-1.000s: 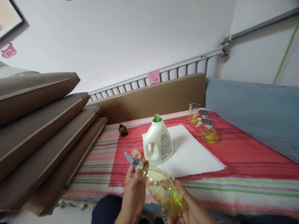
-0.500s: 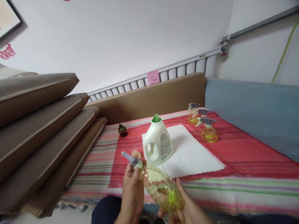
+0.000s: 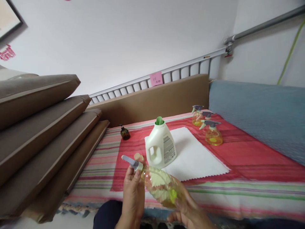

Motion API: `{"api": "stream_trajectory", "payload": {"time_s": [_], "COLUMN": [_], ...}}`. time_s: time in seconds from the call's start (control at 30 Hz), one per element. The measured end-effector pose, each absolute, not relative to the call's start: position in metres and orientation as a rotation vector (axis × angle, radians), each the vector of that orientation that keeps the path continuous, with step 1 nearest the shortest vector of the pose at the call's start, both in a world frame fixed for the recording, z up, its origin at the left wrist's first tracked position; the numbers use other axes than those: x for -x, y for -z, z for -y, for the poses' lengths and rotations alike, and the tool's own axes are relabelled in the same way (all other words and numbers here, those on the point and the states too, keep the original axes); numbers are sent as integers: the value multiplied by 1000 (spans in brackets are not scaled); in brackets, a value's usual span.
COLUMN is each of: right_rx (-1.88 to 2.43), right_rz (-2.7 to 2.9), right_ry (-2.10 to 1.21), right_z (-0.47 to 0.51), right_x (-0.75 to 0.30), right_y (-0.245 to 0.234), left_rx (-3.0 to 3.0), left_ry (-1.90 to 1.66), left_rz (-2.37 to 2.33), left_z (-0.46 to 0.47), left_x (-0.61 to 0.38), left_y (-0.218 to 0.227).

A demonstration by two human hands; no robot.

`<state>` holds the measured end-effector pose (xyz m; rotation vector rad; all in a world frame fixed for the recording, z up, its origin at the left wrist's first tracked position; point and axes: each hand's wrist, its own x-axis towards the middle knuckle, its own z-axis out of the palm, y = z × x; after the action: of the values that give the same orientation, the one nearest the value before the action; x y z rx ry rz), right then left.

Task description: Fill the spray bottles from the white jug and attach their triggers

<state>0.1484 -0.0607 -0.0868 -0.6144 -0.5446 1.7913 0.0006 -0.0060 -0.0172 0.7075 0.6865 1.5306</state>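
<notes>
A clear yellowish pump bottle (image 3: 157, 183) with a grey pump head lies tilted between my hands, its top to the left. My left hand (image 3: 133, 187) is closed round its neck, just below the pump collar. My right hand (image 3: 187, 203) grips the base, where some yellow liquid and a bright yellow spot show. Just beyond the bottle stands a white detergent jug (image 3: 157, 143) with a green spout and an uncapped mouth. A small beige round piece (image 3: 138, 156), possibly a cap, shows behind my left fingers, partly hidden.
Several trigger spray bottles, one with yellow liquid (image 3: 213, 136), stand at the right on a red cloth (image 3: 240, 149). A dark pump bottle (image 3: 125, 133) stands at the back left. A white sheet (image 3: 195, 156) lies under the jug. Brown cushions (image 3: 47, 152) are stacked left.
The pump bottle has tilted closer to level, its base rising and its pump head shifting slightly left. My right hand has moved up with the base; both hands keep hold.
</notes>
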Motion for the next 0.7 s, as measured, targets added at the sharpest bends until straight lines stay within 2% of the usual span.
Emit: {"api": "stream_trajectory", "payload": {"time_s": [0.13, 0.3, 0.43, 0.57, 0.7], "right_rx": [650, 577, 606, 668, 556], "right_rz": [390, 505, 462, 533, 555], "right_ry": [-2112, -1848, -2095, -1861, -1972], "right_z": [61, 60, 62, 60, 60], "right_x": [-146, -147, -146, -147, -145], "right_y": [85, 88, 87, 85, 88], "left_rx": [-722, -731, -748, -715, -694], "left_ry": [-1504, -1520, -1508, -1512, -1499], "left_rz": [-670, -673, -643, -632, -657], "left_z": [7, 7, 5, 4, 6], "left_x": [-1, 1, 3, 3, 2], "left_y": [16, 16, 17, 18, 18]}}
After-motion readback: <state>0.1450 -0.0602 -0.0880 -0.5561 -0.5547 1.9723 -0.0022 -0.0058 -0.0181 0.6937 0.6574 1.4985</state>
